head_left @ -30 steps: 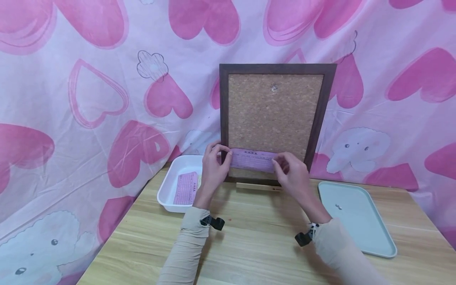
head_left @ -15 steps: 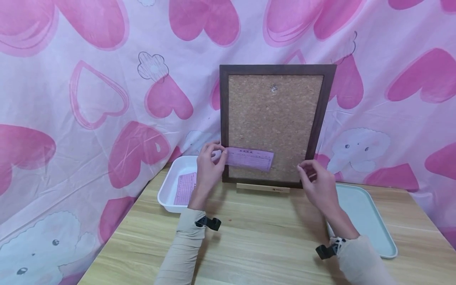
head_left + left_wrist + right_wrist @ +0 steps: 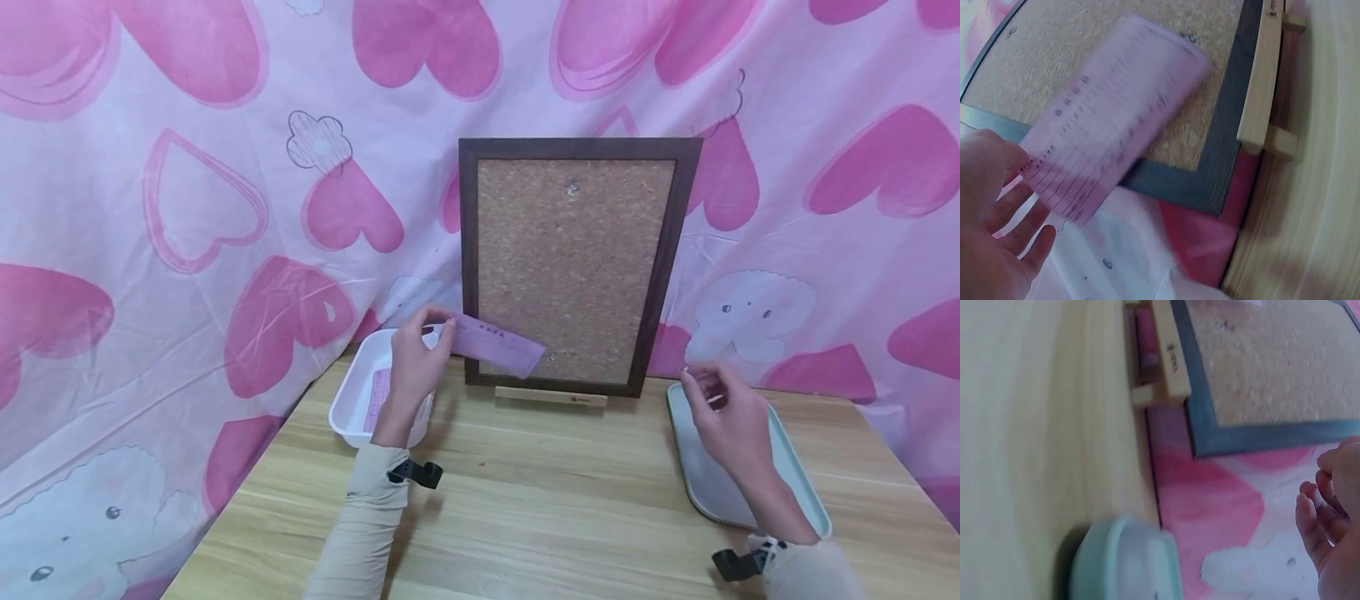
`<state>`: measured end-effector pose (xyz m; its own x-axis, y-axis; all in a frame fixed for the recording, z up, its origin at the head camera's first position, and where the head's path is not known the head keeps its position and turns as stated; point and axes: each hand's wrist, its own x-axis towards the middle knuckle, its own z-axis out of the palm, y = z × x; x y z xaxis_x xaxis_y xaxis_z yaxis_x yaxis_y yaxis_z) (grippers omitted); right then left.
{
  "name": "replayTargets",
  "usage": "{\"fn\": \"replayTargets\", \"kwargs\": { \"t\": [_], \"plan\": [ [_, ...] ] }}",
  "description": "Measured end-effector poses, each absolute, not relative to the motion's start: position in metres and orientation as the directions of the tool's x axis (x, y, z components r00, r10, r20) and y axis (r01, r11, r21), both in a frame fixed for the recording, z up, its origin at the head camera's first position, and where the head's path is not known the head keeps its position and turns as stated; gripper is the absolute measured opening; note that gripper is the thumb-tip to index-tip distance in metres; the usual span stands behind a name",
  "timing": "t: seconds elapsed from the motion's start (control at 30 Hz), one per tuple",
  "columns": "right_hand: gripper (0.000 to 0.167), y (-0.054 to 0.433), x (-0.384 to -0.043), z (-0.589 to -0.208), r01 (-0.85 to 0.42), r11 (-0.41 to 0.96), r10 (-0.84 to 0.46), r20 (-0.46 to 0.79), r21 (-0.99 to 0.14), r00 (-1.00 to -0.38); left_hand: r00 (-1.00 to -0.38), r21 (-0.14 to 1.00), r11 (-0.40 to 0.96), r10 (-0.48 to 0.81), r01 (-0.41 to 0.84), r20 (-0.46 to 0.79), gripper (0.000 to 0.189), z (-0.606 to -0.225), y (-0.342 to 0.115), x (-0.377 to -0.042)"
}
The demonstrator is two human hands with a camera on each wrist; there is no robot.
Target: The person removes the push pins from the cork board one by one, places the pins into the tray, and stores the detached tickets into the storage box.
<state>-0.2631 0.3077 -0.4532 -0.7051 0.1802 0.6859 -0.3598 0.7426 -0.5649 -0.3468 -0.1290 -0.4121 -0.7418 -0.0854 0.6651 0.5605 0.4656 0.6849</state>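
Observation:
My left hand pinches the left end of a purple printed paper slip between thumb and fingers. The slip slants down to the right across the lower left of a cork board in a dark frame. In the left wrist view, the slip is blurred, and the hand grips its near corner. Over the pale green tray, my right hand has thumb and index fingertips together on a tiny pale speck, perhaps a pushpin. Shiny bits stick to the cork near the top.
A white basin with another purple slip stands at left, partly behind the left hand. A wooden stand supports the board on the wooden table. A heart-patterned pink cloth hangs behind.
My right hand has left the slip's right end and moved right to the tray. My left hand has drawn the slip left, off its level position against the cork, so its right end tips downward.

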Motion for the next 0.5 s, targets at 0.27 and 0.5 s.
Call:
{"fn": "replayTargets", "kwargs": {
  "t": [0.27, 0.5],
  "plan": [
    [0.012, 0.340, -0.254, -0.466, -0.283, 0.759, 0.240, 0.656, -0.586, -0.715, -0.736, 0.661, 0.499, -0.066, 0.561, 0.674, 0.013, -0.408, -0.148, -0.340],
    [0.013, 0.358, -0.251, -0.470, -0.229, 0.798, 0.214, 0.617, -0.557, -0.758, -0.725, 0.664, 0.491, -0.091, 0.564, 0.683, 0.012, -0.404, -0.162, -0.333]
  ]
}}
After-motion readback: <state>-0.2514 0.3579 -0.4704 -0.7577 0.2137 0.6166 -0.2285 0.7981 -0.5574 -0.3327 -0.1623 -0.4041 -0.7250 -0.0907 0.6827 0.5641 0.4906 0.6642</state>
